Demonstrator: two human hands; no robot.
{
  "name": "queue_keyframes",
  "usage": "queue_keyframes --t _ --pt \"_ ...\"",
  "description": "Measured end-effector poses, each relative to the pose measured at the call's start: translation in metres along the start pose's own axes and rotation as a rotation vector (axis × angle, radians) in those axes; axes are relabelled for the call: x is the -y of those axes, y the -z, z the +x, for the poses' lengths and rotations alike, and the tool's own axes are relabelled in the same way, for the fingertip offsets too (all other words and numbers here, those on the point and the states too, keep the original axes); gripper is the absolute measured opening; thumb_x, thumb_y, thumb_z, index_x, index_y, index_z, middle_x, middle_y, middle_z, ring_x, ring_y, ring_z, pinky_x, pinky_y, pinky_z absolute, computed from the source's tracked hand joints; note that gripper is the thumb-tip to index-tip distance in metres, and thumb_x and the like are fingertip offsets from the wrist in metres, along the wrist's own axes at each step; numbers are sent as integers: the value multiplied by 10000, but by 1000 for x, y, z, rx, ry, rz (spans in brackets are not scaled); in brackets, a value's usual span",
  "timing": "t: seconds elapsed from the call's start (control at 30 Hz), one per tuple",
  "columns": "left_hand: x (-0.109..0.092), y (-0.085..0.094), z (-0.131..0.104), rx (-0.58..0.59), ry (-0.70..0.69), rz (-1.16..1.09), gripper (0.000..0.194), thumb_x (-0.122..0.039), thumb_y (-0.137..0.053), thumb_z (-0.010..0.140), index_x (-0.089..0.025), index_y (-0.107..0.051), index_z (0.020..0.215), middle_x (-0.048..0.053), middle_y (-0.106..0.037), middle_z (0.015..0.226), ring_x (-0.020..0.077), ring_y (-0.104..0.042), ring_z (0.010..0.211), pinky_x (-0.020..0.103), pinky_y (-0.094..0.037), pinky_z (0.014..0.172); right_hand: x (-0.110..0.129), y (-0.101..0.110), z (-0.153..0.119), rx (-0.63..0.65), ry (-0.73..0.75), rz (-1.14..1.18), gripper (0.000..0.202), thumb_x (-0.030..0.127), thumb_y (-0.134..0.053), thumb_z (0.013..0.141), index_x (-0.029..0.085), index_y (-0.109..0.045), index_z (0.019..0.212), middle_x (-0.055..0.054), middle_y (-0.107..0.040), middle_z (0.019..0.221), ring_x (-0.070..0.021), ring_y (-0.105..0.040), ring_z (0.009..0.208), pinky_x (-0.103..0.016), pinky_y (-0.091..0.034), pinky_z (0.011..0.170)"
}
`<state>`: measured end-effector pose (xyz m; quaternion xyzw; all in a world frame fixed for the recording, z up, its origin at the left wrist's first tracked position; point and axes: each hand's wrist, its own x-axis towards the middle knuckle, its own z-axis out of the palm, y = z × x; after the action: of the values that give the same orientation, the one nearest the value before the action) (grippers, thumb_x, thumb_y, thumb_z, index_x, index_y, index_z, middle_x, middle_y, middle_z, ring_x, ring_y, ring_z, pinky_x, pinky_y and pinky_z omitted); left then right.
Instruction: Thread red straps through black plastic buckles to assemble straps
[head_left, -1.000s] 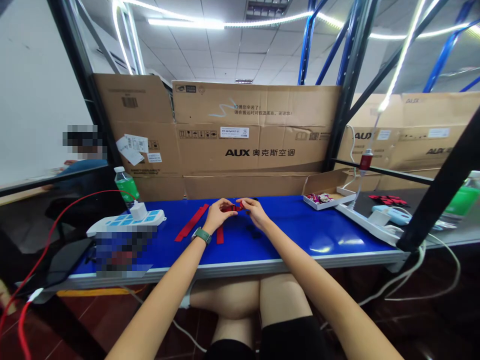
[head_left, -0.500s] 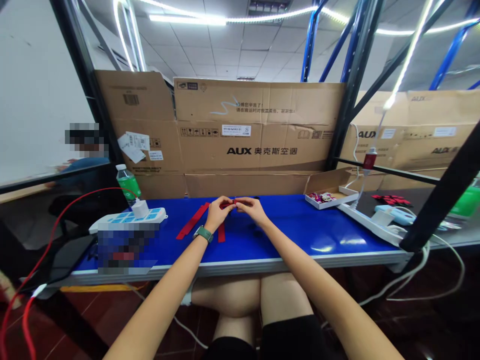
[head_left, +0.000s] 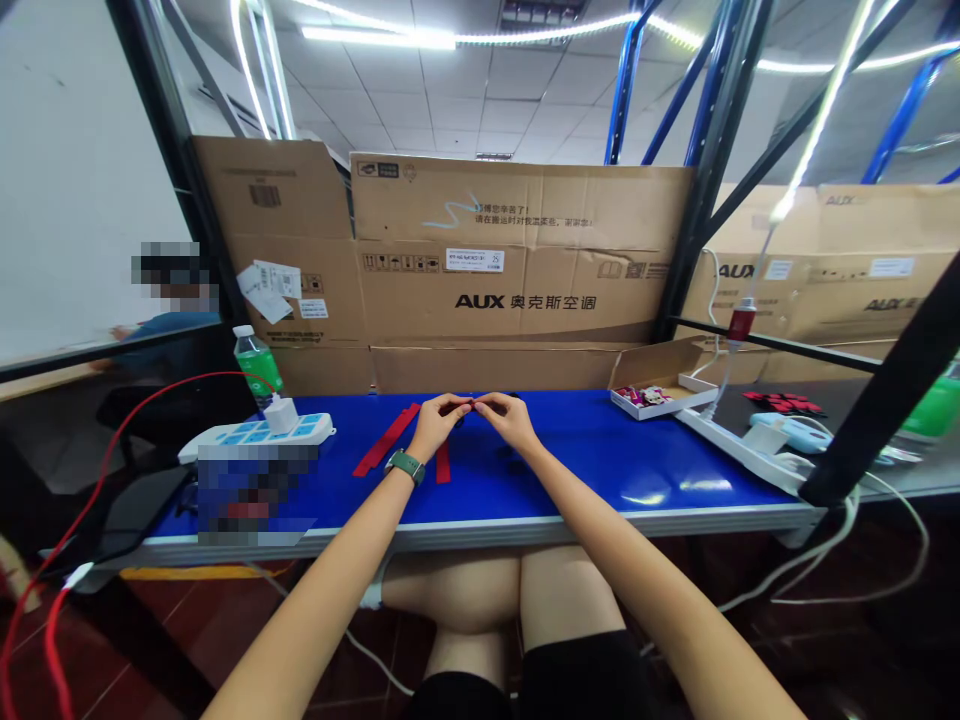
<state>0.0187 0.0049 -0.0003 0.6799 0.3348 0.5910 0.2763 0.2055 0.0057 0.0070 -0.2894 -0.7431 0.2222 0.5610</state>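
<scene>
Above the middle of the blue tabletop (head_left: pixel 592 460), my left hand (head_left: pixel 435 425) and my right hand (head_left: pixel 508 418) meet fingertip to fingertip. Both are closed in a pinch on a small piece of red strip (head_left: pixel 454 407), mostly hidden by the fingers. Left of my left hand, flat red strips (head_left: pixel 386 441) lie slanted on the table. Another red strip (head_left: pixel 443 464) lies just beside my left wrist, its far end covered by the hand. A small dark thing shows below the fingertips, too little to name.
A power strip (head_left: pixel 225 440) with a plugged white charger (head_left: pixel 280 416) and a green-labelled bottle (head_left: pixel 257 362) stand at left. An open white box (head_left: pixel 651 405) of small items and a second power strip (head_left: pixel 739 452) lie at right. Cardboard (head_left: pixel 517 270) walls the back; a person sits far left.
My fingertips have drawn closer together, and less of the red piece between them shows. The strips on the table stay where they were.
</scene>
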Motion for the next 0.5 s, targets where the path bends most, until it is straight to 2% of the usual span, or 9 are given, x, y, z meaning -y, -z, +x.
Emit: queue_keyframes --t 0.2,0.37,0.5 --pt "-2 0 -1 -19 41 -65 389 -471 -793 739 -145 -785 952 123 -776 993 235 -718 833 340 -570 739 -4 -2 0 25 -19 15 341 495 -653 863 171 -758 886 -74 -766 835 -215 -708 745 -295 -540 708" --pt "-4 -1 -3 10 68 -68 361 -467 -805 723 -145 -793 885 123 -779 969 227 -711 797 322 -555 701 -8 -3 0 19 -41 -22 356 521 -686 827 172 -754 829 -75 -767 819 -226 -717 757 -299 -550 722" --pt "-2 -2 -3 -15 72 -97 371 -453 -848 672 -145 -792 870 124 -778 975 226 -710 798 313 -551 696 -13 -2 1 35 -65 41 361 532 -714 799 176 -744 849 -77 -770 861 -233 -725 806 -308 -557 757"
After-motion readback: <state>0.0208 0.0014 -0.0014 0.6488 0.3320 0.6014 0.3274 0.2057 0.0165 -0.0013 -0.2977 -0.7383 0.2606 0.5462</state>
